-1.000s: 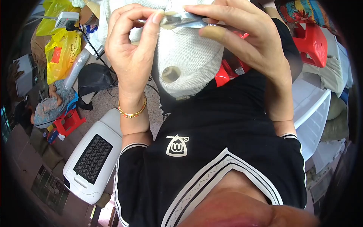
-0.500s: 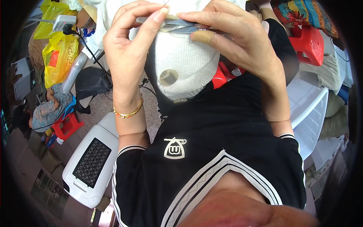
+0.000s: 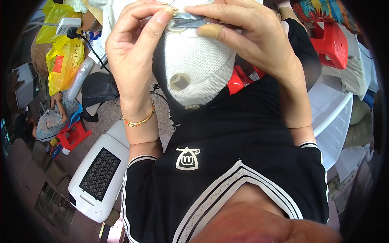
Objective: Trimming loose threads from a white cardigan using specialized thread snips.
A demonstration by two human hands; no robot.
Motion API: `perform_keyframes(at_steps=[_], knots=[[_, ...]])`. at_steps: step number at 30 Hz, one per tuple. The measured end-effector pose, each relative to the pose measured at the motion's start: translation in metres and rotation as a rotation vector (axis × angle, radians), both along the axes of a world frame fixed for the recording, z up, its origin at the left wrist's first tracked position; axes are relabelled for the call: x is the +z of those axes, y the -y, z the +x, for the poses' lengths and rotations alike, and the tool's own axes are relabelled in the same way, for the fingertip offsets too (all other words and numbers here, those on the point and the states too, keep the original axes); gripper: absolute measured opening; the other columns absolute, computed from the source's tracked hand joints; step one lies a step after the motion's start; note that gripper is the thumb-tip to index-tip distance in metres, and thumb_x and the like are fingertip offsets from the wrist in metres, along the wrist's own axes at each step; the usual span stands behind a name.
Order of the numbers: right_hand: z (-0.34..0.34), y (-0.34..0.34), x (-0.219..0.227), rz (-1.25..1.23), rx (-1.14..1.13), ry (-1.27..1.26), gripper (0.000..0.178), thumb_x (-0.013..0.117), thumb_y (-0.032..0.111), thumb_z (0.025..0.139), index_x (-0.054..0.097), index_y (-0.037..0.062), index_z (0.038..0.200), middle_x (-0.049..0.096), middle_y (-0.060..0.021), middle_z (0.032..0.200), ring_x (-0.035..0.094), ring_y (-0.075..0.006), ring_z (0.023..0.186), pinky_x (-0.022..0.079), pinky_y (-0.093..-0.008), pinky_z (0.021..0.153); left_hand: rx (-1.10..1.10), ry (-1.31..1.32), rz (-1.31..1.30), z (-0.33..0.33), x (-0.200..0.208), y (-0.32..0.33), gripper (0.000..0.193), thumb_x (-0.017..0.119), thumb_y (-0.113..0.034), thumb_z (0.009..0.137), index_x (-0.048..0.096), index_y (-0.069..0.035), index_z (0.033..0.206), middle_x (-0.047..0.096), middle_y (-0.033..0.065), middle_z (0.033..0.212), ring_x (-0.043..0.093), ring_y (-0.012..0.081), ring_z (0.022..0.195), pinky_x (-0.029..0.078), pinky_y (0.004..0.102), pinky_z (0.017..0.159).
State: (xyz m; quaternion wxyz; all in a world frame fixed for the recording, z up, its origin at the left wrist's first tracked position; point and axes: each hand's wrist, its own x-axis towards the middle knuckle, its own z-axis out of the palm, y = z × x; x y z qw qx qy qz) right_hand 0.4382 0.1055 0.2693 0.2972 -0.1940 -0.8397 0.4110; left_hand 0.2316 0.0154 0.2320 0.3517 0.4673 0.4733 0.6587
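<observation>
A white knitted garment [image 3: 202, 56] lies over my lap, with a large round greyish button [image 3: 179, 81] on it and another button [image 3: 192, 107] at its lower edge. My right hand [image 3: 263, 38] is closed around metal thread snips [image 3: 190, 23], whose blades point left, toward my left fingertips. Just below the blades, a further pale button [image 3: 176, 29] partly shows. With thumb and forefinger, my left hand [image 3: 135, 48] pinches a fine dark thread [image 3: 173, 3] above the knit. The exact spot between the blade tips is too small to make out.
Left stand a white power strip [image 3: 68, 26], a yellow plastic bag [image 3: 65, 60] and a white appliance with a black grille [image 3: 99, 174]. Another person [image 3: 52, 119] is beside a red stool [image 3: 75, 135]. To the right are a red stool [image 3: 334, 44] and a white plastic bin [image 3: 330, 121].
Both hands and the snips have shifted slightly left and up. More of the button below the blades now shows. The person at far left has moved an arm.
</observation>
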Motion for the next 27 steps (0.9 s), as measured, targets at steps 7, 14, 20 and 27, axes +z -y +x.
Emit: perform_keyframes(at_steps=[7,14,20,27], knots=[[0.000,0.003,0.014,-0.168,-0.031,0.065,0.032,0.073,0.007,0.085,0.068,-0.0007,0.115,0.056,-0.0100,0.075,0.054,-0.0221,0.065,0.043,-0.0313,0.058,-0.006,-0.046,0.052,-0.003,-0.002,0.000,0.016,0.060,-0.002,0.095,0.068,0.005,0.107,0.067,0.0141,0.112,0.063,0.0176,0.102,0.046,0.0293,0.096],[0.022,0.007,0.003,-0.025,-0.039,-0.024,0.038,0.074,0.007,0.085,0.067,-0.0011,0.122,0.057,-0.0067,0.075,0.052,-0.0158,0.067,0.041,-0.0284,0.059,-0.233,-0.608,0.080,-0.011,0.016,0.006,0.025,0.056,-0.006,0.096,0.068,0.006,0.115,0.067,0.0161,0.119,0.060,0.0223,0.114,0.043,0.0329,0.102],[0.019,0.011,0.008,-0.031,-0.038,0.006,0.037,0.075,0.008,0.084,0.068,-0.0008,0.120,0.057,-0.0071,0.078,0.052,-0.0162,0.067,0.040,-0.0279,0.059,-0.138,-0.492,0.004,-0.014,0.006,0.000,0.021,0.061,-0.007,0.096,0.070,0.005,0.110,0.069,0.0146,0.112,0.063,0.0196,0.106,0.047,0.0303,0.096],[0.016,0.009,0.014,0.080,-0.074,0.011,0.036,0.076,0.009,0.083,0.069,0.0006,0.118,0.058,-0.0074,0.079,0.054,-0.0176,0.067,0.041,-0.0278,0.059,-0.038,-0.388,0.044,0.002,0.002,0.001,0.020,0.062,-0.010,0.098,0.071,0.005,0.106,0.072,0.0119,0.103,0.065,0.0149,0.096,0.049,0.0258,0.090]])
